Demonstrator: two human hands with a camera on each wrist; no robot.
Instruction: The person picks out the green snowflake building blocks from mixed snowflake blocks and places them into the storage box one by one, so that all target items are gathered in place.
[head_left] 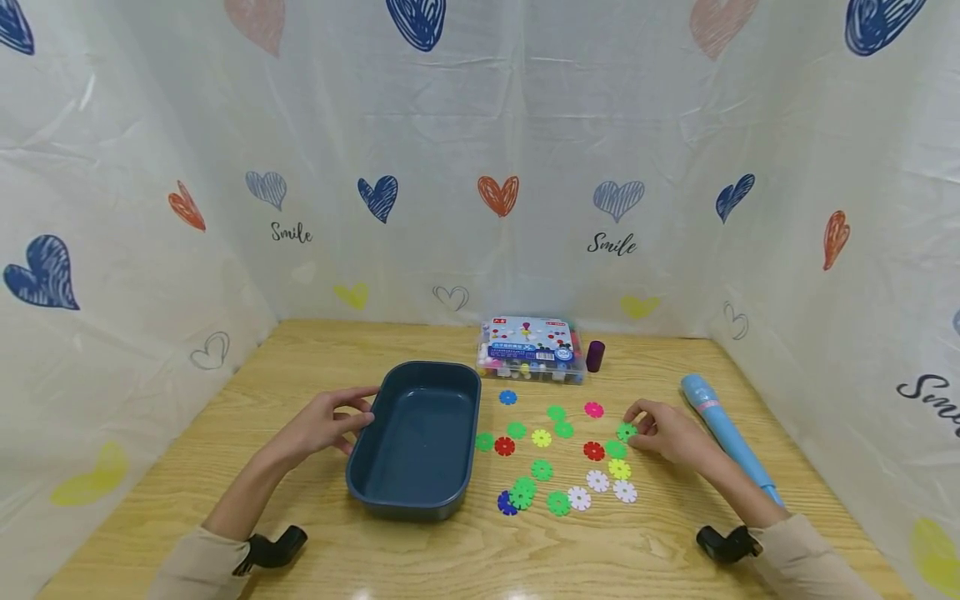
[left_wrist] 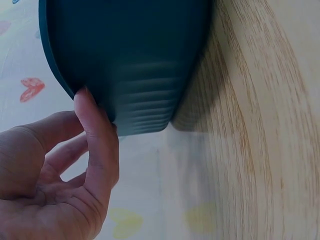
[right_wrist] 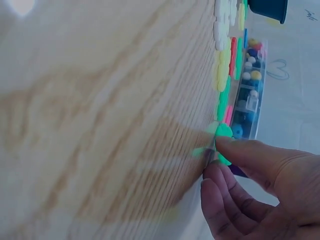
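My left hand (head_left: 322,423) holds the left rim of a dark blue-grey plastic basin (head_left: 416,504), its fingers bent at the edge. In the left wrist view a fingertip (left_wrist: 86,97) lies against the ribbed outer wall of the basin (left_wrist: 145,95). On the right, my right hand (head_left: 671,432) pinches a green notched disc (head_left: 626,432) between thumb and fingers, close over the wood. The right wrist view has this green disc (right_wrist: 223,131) at the thumb tip. Another green disc (head_left: 615,450) and a yellow one (head_left: 619,469) lie just below it.
Several more notched discs, among them red (head_left: 594,451), pink (head_left: 594,409), white (head_left: 597,481) and blue (head_left: 507,397), lie spread right of the basin. Behind stand a clear bead box (head_left: 531,350) and a purple cylinder (head_left: 595,357). A blue toy microphone (head_left: 727,433) lies at right.
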